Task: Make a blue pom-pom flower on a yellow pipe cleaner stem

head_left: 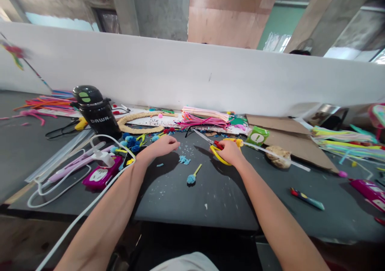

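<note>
My right hand (231,151) is wrapped round a pair of scissors (217,145) with red and yellow handles; the blades point away to the left, slightly apart. Across the bare tabletop, my left hand (165,145) hovers with thumb and fingers pressed together; whatever is between them is too small to make out. Between the hands lies a heap of pale blue clippings (184,159). Nearer to me rests a blue fuzzy ball on a short yellow-green stem (191,179). Beside my right hand, a long translucent stick (276,156) runs out from a yellow part.
A black bottle (98,116), a magenta box (104,174) with a white plug and a lilac tool (67,166) stand left. A white cable crosses my left forearm. Pipe cleaners (206,117) lie at the back; a green box (257,136), cardboard (296,146) and a cutter (307,198) are right.
</note>
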`<state>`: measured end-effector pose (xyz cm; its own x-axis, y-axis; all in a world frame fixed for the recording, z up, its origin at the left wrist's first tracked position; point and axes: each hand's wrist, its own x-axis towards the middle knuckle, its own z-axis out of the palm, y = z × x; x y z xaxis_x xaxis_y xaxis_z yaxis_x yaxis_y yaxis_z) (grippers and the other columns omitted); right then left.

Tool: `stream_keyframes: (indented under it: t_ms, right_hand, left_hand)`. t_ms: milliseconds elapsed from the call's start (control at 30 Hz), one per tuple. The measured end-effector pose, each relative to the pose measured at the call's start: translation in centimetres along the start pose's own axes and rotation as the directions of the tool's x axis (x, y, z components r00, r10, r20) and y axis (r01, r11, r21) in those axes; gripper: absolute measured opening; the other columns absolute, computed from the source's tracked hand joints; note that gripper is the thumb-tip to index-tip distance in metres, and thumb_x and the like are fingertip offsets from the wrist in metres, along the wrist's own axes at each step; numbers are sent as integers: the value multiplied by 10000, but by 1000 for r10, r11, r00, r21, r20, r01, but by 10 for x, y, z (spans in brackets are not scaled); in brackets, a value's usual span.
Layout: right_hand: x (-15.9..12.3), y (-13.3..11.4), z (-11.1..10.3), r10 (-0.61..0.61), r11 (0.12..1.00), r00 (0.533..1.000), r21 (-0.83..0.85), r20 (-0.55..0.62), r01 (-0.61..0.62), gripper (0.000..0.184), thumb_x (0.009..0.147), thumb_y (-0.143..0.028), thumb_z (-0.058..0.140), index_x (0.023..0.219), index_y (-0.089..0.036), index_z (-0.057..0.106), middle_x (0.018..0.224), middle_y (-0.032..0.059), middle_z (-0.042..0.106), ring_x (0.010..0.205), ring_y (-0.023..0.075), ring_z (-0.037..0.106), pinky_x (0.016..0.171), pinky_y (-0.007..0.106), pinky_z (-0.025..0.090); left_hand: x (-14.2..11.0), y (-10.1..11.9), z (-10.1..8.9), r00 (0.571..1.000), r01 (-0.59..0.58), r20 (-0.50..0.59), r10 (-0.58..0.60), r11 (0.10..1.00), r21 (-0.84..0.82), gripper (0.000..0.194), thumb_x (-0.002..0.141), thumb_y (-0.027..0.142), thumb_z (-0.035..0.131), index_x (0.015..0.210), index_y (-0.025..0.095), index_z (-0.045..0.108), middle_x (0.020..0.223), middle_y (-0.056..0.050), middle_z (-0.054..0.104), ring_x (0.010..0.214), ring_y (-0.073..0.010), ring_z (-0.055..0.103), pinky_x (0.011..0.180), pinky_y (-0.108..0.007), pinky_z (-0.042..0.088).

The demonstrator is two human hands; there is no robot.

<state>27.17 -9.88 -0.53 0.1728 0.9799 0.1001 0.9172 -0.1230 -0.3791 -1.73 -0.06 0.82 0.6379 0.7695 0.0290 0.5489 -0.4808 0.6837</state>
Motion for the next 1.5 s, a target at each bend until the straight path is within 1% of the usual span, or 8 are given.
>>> stream_keyframes:
  t_ms: [133,467,767,1000,1100,1200,1367,1500]
  right_hand:
    - [-2,-4,1,-36,998,997,-47,66,39,293,807,-463,594,752,-188,676,754,60,694,654,160,573,557,256,297]
    - [-5,-11,14,-25,994,990,-99,141,40,238,799,-417,620,772,-187,676,789,88,703,699,185,616,544,258,294]
    - [-4,-11,16,-26,992,989,-117,142,43,250,820,-421,601,798,-183,673,807,93,706,713,190,626,539,258,292]
    - [-3,-10,17,-39,992,988,-113,148,56,236,829,-406,603,782,-186,672,787,83,701,718,188,635,537,253,292]
    - [-3,-9,17,-40,992,988,-116,150,57,247,825,-418,610,777,-184,671,784,85,701,711,189,634,537,251,294]
    - [-2,-9,18,-40,990,988,-125,149,59,265,824,-431,603,791,-178,674,806,98,706,717,191,633,538,254,292]
    - [-4,-11,18,-30,988,989,-144,147,52,295,825,-462,591,811,-180,675,826,104,709,732,199,638,537,258,296]
    - [-6,-15,16,-25,985,990,-166,137,48,329,825,-487,592,867,-173,678,886,125,712,786,220,650,561,263,323]
  left_hand:
    - [-4,-1,-1,978,-40,205,35,999,21,386,789,500,541,647,167,678,481,16,473,456,-118,373,462,-251,251]
    - [-3,-2,1,965,-62,250,83,994,-89,340,698,492,660,650,159,706,555,1,573,514,-119,440,484,-222,296]
    - [-5,-1,3,953,-114,276,124,992,-55,347,767,474,611,871,165,729,734,-21,663,630,-136,523,563,-211,369]
    - [-5,-2,0,986,-81,138,89,995,-62,378,716,510,649,563,166,624,490,22,472,476,-108,383,461,-230,263]
    - [-7,4,0,983,-53,172,68,994,-91,356,690,503,678,585,165,639,511,19,509,492,-108,409,466,-224,282]
    - [-12,21,6,939,-61,325,116,983,-175,324,702,474,693,718,150,683,605,2,579,560,-114,468,510,-214,339]
    - [-23,53,30,789,-198,526,319,941,-274,328,753,286,654,1062,180,681,797,-12,601,695,-129,534,632,-219,432]
    - [-26,60,39,744,-425,486,459,886,-186,444,722,100,563,1136,212,680,1091,-66,587,876,-160,553,789,-249,456]
